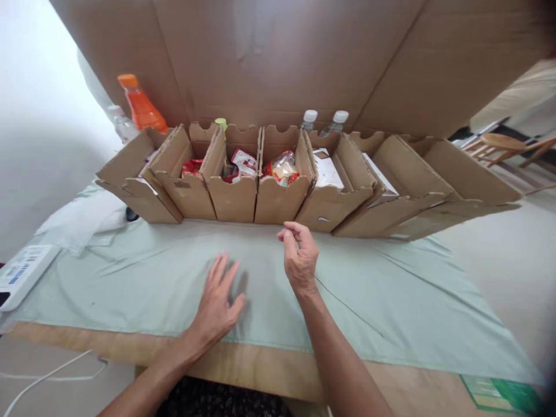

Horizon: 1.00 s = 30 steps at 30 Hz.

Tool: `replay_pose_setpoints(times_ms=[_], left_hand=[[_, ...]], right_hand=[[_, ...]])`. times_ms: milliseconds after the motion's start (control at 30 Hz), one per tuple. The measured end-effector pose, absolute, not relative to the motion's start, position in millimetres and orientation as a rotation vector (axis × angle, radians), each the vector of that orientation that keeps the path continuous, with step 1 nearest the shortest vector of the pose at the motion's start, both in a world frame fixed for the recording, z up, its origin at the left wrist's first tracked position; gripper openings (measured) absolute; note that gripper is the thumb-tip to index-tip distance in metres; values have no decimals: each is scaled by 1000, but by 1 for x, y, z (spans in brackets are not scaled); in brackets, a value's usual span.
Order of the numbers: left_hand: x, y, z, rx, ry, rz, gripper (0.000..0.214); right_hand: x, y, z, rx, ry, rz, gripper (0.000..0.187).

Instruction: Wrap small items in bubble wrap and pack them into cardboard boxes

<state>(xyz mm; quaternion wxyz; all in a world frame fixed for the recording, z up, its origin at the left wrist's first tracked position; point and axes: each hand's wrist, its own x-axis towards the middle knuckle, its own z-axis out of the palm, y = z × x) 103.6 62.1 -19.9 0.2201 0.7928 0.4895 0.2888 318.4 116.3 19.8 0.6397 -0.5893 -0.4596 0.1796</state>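
Note:
My left hand point(218, 301) lies flat on the pale green cloth point(391, 295), fingers stretched out and holding nothing. To its right, my right hand point(299, 255) is raised a little above the cloth, its fingers loosely curled with nothing visible in them. It hovers just in front of a row of cardboard bins point(278, 200). The middle bins hold snack packets point(284, 168) and the bins to the right hold white boxes point(326, 169).
An orange bottle point(141, 107) and two clear bottles with white caps point(324, 120) stand behind the bins, before a tall cardboard backing point(278, 52). A white device point(24, 269) and a white cable point(47, 376) lie at the left. Wooden chairs point(508, 147) are at the far right.

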Motion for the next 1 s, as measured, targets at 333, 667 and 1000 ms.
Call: replay_pose_setpoints(times_ms=[333, 667, 1000], left_hand=[[38, 22, -45, 2310, 1503, 1034, 42], [30, 23, -38, 1913, 1562, 1287, 68], [46, 4, 1, 1676, 1190, 1080, 86]], right_hand=[[253, 201, 144, -2049, -1819, 164, 48], [275, 72, 140, -1768, -1971, 228, 14], [410, -86, 113, -1682, -1460, 324, 61]])
